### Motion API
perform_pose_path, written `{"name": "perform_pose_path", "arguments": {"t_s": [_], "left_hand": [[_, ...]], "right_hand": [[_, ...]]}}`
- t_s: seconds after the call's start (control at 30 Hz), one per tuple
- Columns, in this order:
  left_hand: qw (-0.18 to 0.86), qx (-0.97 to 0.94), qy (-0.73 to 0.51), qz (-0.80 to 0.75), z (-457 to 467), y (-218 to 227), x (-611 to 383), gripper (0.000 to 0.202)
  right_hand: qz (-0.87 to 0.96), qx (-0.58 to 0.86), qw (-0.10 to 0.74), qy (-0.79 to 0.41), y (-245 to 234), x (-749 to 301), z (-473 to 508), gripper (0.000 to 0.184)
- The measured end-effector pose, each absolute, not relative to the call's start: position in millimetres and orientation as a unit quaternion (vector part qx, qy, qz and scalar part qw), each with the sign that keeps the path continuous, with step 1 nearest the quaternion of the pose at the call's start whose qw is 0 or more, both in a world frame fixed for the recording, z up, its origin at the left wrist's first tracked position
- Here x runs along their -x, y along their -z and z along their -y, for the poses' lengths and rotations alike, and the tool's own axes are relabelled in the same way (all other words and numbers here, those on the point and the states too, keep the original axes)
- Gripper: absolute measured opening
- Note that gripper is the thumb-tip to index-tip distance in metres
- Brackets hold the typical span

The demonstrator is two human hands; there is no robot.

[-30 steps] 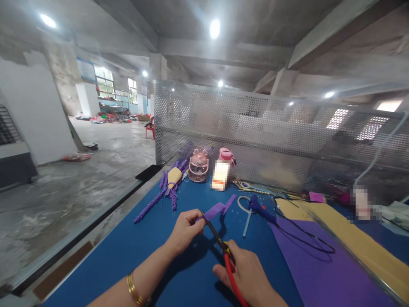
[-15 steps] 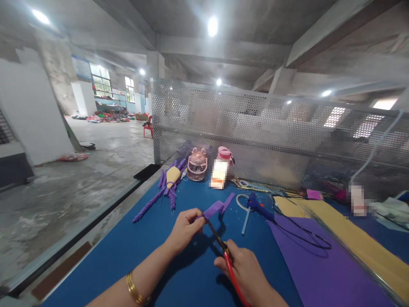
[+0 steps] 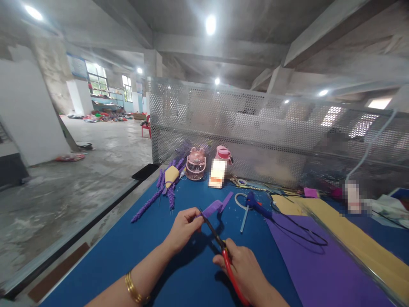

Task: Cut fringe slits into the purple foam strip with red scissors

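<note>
My left hand [image 3: 183, 228] pinches one end of a purple foam strip [image 3: 216, 207] and holds it above the blue table [image 3: 134, 251]. My right hand [image 3: 244, 268] grips red-handled scissors [image 3: 223, 251]. Their dark blades reach up to the strip close to my left fingers. The far end of the strip bends up toward the back. A gold bangle sits on my left wrist.
A blue glue gun [image 3: 257, 204] with a black cord lies right of the strip. Purple [image 3: 319, 264] and yellow [image 3: 348, 236] foam sheets cover the right side. Purple foam stems [image 3: 159, 192], a pink container [image 3: 195, 164] and a pink bottle [image 3: 220, 168] stand before a perforated metal screen [image 3: 271, 132].
Both hands keep the same hold on the strip and the scissors. The view has shifted slightly, so everything sits a little further left and up.
</note>
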State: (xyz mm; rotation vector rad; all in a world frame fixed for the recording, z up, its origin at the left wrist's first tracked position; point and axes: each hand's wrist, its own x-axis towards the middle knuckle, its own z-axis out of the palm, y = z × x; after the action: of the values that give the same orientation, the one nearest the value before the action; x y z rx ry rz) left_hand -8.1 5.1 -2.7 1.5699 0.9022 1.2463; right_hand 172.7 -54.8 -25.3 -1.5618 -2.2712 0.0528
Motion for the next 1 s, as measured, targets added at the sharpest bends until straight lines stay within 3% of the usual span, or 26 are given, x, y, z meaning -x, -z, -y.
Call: {"name": "perform_pose_path", "arguments": {"t_s": [0.47,0.73,1.0], "left_hand": [[0.471,-0.629,-0.496,-0.369,-5.9,5.6,8.6,0.026],[0.466,-0.635,-0.488,-0.376,-6.7,7.3,9.7,0.026],[0.474,-0.630,-0.491,-0.371,-6.7,7.3,9.2,0.027]], "right_hand": [[0.807,0.558,0.190,-0.023,24.9,-172.6,55.6,0.037],[0.812,0.552,0.191,-0.015,29.0,-174.7,54.5,0.049],[0.811,0.553,0.190,-0.029,28.0,-174.5,54.7,0.050]]}}
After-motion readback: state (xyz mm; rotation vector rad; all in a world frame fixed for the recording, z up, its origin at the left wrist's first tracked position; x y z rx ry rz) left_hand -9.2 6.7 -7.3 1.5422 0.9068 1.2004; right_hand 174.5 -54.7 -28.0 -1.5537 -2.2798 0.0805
